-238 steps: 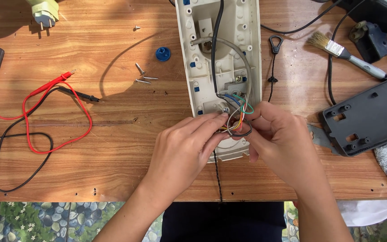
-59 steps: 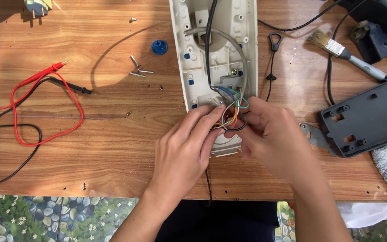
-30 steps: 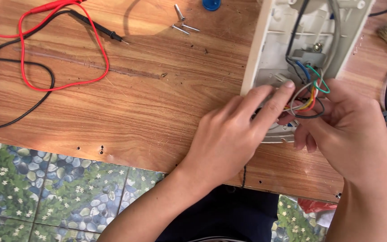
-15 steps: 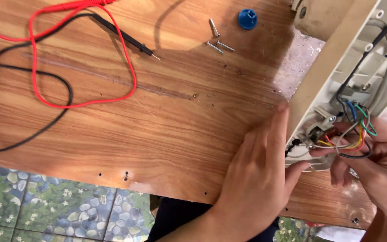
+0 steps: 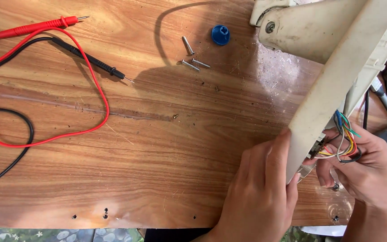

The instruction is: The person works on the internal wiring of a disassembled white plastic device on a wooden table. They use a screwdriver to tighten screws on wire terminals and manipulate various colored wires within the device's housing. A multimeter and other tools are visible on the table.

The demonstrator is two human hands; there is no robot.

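- Holds a cream plastic housing tipped up on its long edge at the right side of the bench, outer wall turned to the left.
- Braces its near end with the left hand, fingers pressed closed and flat against the outer wall.
- Pinches a bundle of coloured wires in the right hand, fingers curled shut around them just inside the housing's near end.
- Reads, judging by the two grips, as a step of working on the wiring with the shell turned up for access.
- Calls next for a steady brace from the left hand and light, slack handling of the thin wires, so as not to strain their joints.
- Leaves well apart to the left three screws with a blue cap just beside them, and a small screw nearer.
- Shows a red probe lead and a black probe lead looping at the far left.
- Hides the wires' connection points behind the housing wall; cannot tell what they join.
- Cuts off the housing's far end at the frame; leaves the dark shapes at the right edge too cropped to name.
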